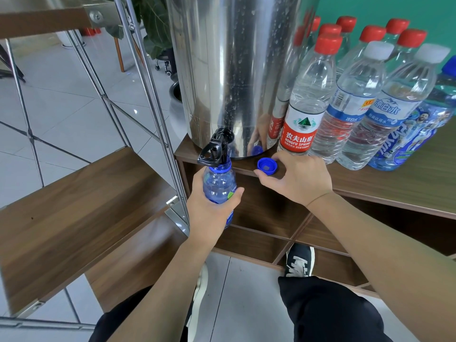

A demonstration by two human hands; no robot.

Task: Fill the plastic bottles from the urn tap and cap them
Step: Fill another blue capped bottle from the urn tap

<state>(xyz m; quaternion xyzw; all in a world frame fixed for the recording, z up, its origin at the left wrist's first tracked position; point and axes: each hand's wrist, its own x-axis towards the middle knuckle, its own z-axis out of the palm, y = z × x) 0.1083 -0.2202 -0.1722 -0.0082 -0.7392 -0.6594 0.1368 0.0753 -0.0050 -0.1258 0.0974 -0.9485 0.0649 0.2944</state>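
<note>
A steel urn stands on the wooden cabinet top, its black tap hanging over the front edge. My left hand grips a blue-tinted plastic bottle upright, its open mouth right under the tap. A blue cap lies upside down on the cabinet top beside the urn. My right hand has thumb and fingers around that cap, touching its rim. Whether water is running cannot be told.
Several capped water bottles with red, white and blue caps stand to the right of the urn. A metal-framed shelf with wooden boards stands at my left. Open cabinet compartments are below; my feet are on the tiled floor.
</note>
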